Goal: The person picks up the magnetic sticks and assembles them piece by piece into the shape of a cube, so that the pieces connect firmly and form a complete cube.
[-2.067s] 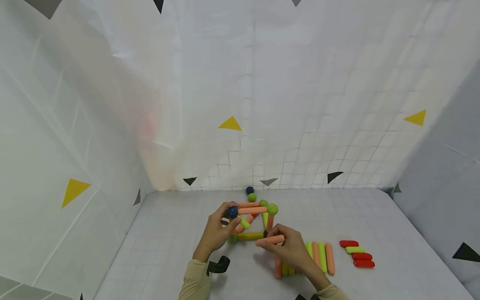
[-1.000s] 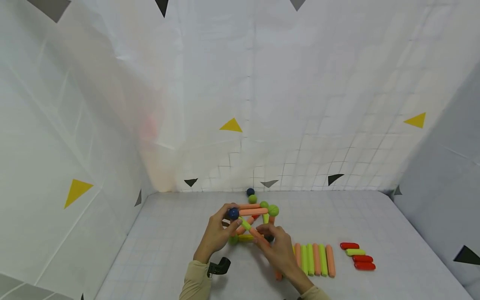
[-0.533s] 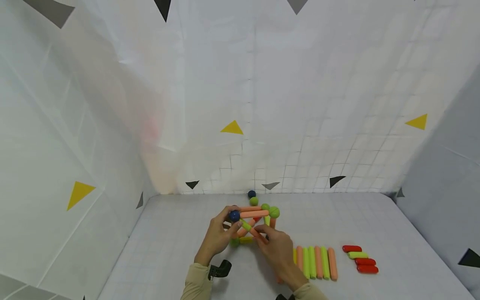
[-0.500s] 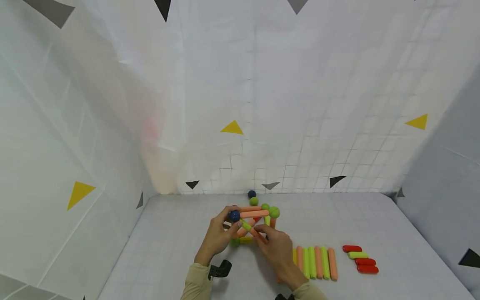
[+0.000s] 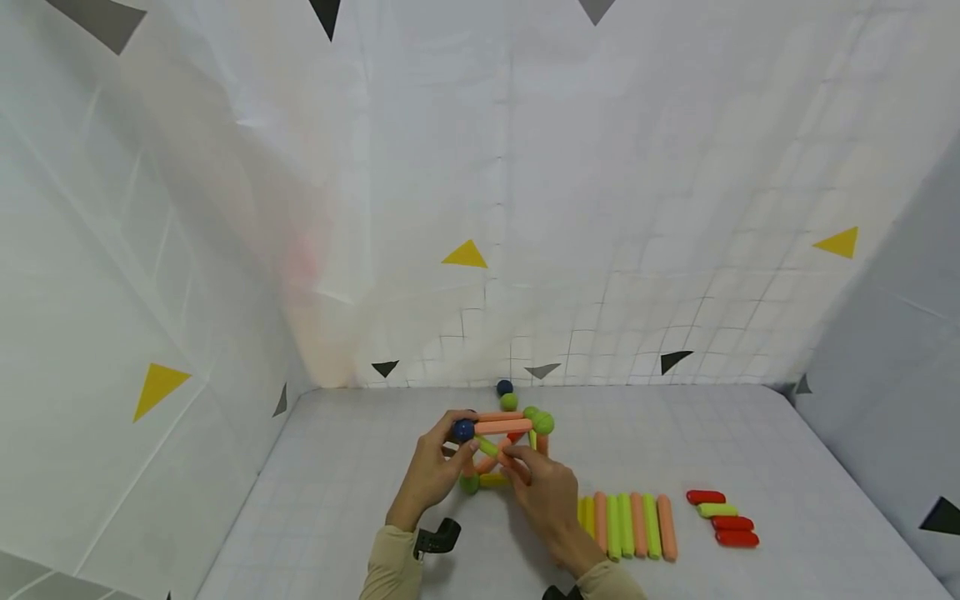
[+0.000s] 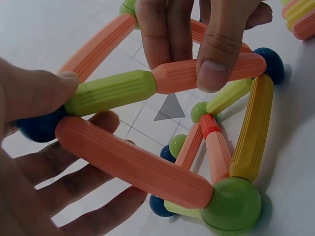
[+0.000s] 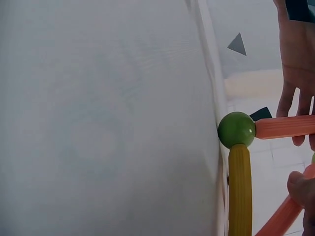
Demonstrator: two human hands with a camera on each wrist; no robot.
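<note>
A frame of magnetic sticks and balls stands on the table between both hands. My left hand (image 5: pixel 431 475) holds its upper left corner, the thumb on a yellow-green stick (image 6: pixel 110 92) beside a dark blue ball (image 6: pixel 40 125). With thumb and fingers my right hand (image 5: pixel 547 496) pinches an orange stick (image 6: pixel 179 75). One end of that stick meets the yellow-green stick; its other end is right at a second blue ball (image 6: pixel 270 65). Below, a yellow stick (image 6: pixel 253 130) runs to a green ball (image 6: pixel 231 206). The right hand covers part of the frame in the head view.
Yellow, orange and yellow-green sticks (image 5: pixel 626 527) lie in a row right of the right hand. Farther right are short red sticks (image 5: pixel 737 539) with a yellow-green one (image 5: pixel 717 509). Behind the frame show a blue ball (image 5: pixel 505 387) and green ball (image 5: pixel 508 402), near the back wall (image 5: pixel 600 208).
My right hand has brought the orange stick left and up from apart to the end of the yellow-green stick. The frame's top has shifted slightly left in the last half second.
</note>
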